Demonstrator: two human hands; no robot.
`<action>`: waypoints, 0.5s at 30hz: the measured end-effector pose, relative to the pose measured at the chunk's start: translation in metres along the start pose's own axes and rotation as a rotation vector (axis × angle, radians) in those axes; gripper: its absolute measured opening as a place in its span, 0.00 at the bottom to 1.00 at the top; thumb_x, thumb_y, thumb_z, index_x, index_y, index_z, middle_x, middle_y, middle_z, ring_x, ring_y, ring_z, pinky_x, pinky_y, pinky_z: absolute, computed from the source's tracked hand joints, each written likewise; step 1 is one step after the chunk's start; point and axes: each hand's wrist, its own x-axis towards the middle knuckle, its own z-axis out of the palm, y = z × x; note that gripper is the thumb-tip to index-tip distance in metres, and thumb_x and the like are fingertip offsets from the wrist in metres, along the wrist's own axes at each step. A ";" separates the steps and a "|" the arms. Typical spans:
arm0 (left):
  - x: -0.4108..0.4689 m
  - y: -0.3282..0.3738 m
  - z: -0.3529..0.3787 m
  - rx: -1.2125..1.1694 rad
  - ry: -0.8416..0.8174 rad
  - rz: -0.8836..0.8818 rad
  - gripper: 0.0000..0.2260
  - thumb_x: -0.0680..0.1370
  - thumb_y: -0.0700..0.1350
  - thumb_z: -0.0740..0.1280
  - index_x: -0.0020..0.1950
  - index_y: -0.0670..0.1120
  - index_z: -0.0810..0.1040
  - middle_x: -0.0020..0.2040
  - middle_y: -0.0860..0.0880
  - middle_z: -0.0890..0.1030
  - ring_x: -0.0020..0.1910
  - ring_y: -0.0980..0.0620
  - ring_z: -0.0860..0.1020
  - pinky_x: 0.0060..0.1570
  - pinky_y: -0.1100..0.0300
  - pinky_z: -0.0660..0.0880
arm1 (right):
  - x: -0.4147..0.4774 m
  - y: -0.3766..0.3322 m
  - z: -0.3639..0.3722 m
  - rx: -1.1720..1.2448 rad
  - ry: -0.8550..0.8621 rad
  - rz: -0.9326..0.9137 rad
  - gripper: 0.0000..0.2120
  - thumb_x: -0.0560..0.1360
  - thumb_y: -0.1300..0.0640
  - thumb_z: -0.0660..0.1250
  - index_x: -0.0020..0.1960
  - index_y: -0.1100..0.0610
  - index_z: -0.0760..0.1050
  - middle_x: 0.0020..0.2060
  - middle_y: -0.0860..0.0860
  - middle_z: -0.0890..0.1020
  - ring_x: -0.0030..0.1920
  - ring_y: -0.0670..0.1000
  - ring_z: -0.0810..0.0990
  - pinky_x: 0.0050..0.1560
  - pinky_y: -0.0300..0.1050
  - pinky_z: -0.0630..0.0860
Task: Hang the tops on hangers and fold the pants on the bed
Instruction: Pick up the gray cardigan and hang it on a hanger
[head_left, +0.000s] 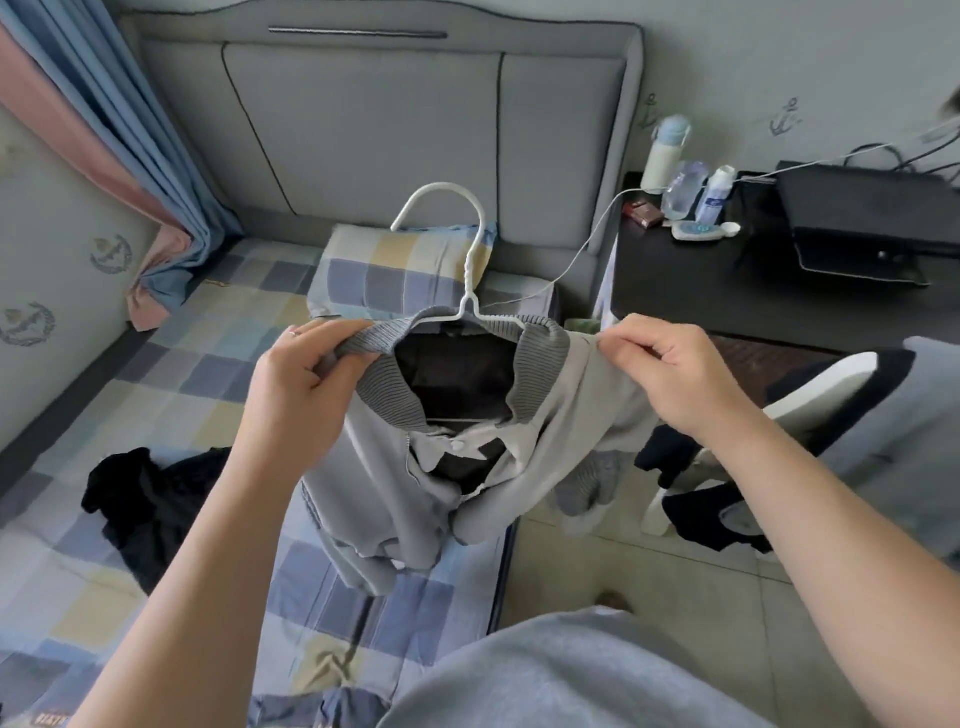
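Note:
A grey polo top (384, 483) with a ribbed collar hangs in the air over the bed's right edge, on a white wire hanger (470, 270) whose hook sticks up above the collar. My left hand (301, 384) grips the collar on the left side. My right hand (670, 374) pinches the top's right shoulder. The hanger's lower bar shows inside the open neck. A dark garment (140, 504) lies crumpled on the checked bedsheet (208, 364) at the left.
A checked pillow (400, 275) lies against the grey headboard. A black bedside table (727, 291) at right carries bottles, a laptop and a white cable. More clothes (717, 499) drape over a chair at the right. Tiled floor lies beside the bed.

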 end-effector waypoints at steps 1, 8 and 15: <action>0.003 0.002 0.008 -0.014 -0.024 0.005 0.20 0.75 0.49 0.67 0.54 0.77 0.76 0.45 0.69 0.77 0.43 0.66 0.73 0.48 0.74 0.69 | -0.009 0.002 -0.005 -0.037 0.074 0.002 0.14 0.81 0.61 0.65 0.45 0.43 0.80 0.38 0.38 0.79 0.43 0.37 0.76 0.47 0.28 0.67; 0.027 0.041 0.072 -0.136 -0.203 0.122 0.18 0.76 0.48 0.67 0.50 0.76 0.76 0.36 0.59 0.75 0.37 0.62 0.70 0.39 0.75 0.65 | -0.066 0.009 -0.057 -0.146 0.425 0.114 0.09 0.82 0.62 0.61 0.45 0.54 0.76 0.41 0.45 0.80 0.43 0.37 0.76 0.46 0.26 0.68; 0.032 0.094 0.131 -0.256 -0.240 0.166 0.24 0.77 0.40 0.70 0.46 0.75 0.78 0.29 0.54 0.66 0.29 0.61 0.65 0.32 0.74 0.64 | -0.166 0.048 -0.138 -0.011 0.138 0.686 0.08 0.76 0.56 0.73 0.53 0.46 0.80 0.43 0.40 0.85 0.47 0.39 0.83 0.46 0.28 0.74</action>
